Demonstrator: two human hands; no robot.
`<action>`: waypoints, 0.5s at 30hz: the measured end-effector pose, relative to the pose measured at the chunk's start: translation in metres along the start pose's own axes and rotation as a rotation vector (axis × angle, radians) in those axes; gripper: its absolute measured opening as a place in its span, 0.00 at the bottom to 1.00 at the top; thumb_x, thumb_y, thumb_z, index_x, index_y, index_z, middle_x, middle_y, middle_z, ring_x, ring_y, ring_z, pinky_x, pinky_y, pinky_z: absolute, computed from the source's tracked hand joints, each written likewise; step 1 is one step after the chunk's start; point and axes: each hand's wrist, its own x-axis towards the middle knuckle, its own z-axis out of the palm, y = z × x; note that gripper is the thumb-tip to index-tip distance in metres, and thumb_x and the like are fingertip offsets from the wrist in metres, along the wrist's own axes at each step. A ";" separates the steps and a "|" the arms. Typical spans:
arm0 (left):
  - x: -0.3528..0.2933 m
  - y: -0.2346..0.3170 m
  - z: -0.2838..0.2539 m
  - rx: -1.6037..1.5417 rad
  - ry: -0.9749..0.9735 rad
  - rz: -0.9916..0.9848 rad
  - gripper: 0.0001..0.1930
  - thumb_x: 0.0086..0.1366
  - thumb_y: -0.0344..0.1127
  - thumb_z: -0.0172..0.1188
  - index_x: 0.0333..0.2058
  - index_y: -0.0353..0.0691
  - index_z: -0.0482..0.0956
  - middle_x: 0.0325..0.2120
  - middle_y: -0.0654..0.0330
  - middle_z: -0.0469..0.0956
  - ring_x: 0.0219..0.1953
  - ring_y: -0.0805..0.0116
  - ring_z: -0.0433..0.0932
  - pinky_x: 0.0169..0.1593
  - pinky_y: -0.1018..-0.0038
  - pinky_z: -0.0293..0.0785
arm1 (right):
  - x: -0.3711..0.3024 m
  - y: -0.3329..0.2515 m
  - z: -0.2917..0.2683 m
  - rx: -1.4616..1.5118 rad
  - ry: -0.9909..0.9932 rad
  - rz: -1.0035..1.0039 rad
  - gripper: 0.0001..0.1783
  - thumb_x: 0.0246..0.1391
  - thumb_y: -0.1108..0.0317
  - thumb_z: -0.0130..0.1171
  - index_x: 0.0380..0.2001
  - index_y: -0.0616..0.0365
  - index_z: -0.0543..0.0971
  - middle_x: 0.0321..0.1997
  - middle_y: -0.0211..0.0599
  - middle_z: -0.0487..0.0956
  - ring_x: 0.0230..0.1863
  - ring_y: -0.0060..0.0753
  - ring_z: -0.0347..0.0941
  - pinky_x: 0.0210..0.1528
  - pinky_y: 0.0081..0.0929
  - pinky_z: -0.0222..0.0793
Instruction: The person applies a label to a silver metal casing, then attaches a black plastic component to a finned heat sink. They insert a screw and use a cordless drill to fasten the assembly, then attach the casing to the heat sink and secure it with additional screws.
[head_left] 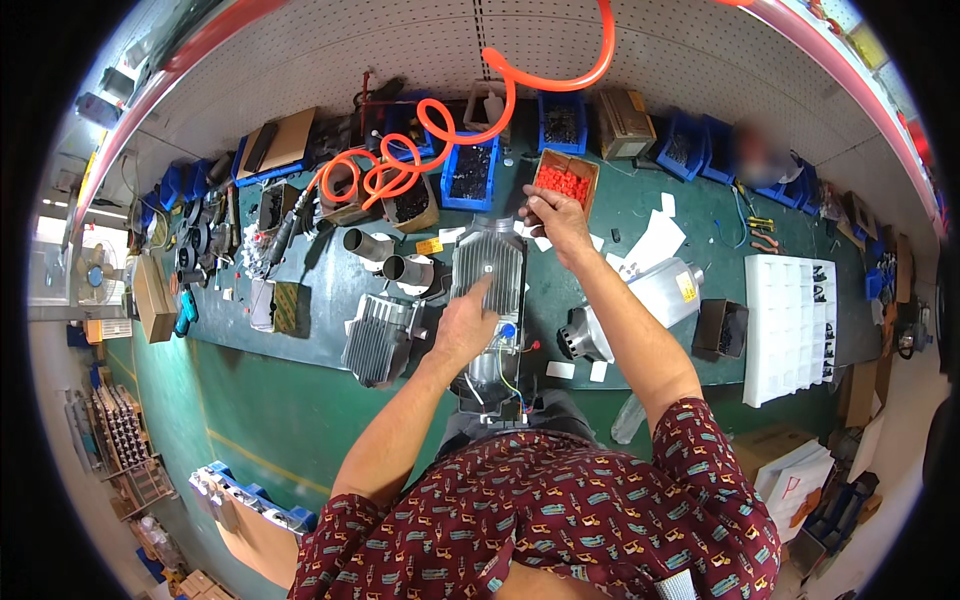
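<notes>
A grey finned metal housing (488,262) lies at the table's near edge in front of me. My left hand (467,326) rests on it with the index finger stretched along the fins. Below that hand, the housing's near part carries a blue round piece (508,331), thin wires and a red cap (535,345). My right hand (560,222) is raised beyond the housing's far right corner, beside a cardboard box of small red parts (566,182). Its thumb and fingertips are pinched together; whatever is between them is too small to make out.
Another finned housing (378,342) and two metal cylinders (408,270) stand left. On the right lie a silver cylindrical unit (650,305), a small dark box (720,328) and a white compartment tray (792,325). Blue bins (470,175) line the back; an orange coiled hose (440,125) hangs above.
</notes>
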 end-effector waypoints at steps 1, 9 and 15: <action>0.000 0.000 0.000 -0.004 -0.005 -0.007 0.34 0.58 0.31 0.56 0.66 0.41 0.69 0.34 0.33 0.81 0.41 0.35 0.82 0.50 0.49 0.77 | 0.002 0.003 0.000 -0.018 0.015 0.005 0.23 0.67 0.71 0.56 0.64 0.63 0.73 0.38 0.31 0.84 0.34 0.19 0.77 0.35 0.20 0.73; 0.000 -0.006 0.005 0.000 0.052 0.046 0.32 0.58 0.29 0.56 0.65 0.39 0.71 0.27 0.38 0.80 0.32 0.42 0.81 0.42 0.54 0.77 | 0.009 0.009 0.001 -0.245 -0.033 -0.061 0.18 0.64 0.75 0.54 0.57 0.67 0.76 0.41 0.38 0.85 0.37 0.24 0.79 0.40 0.23 0.76; 0.000 -0.002 0.002 0.006 0.016 0.013 0.32 0.59 0.31 0.57 0.65 0.40 0.70 0.33 0.35 0.80 0.38 0.38 0.81 0.47 0.51 0.77 | 0.012 0.013 0.007 -0.347 -0.119 -0.207 0.11 0.60 0.76 0.56 0.45 0.70 0.79 0.37 0.44 0.86 0.40 0.30 0.84 0.44 0.26 0.79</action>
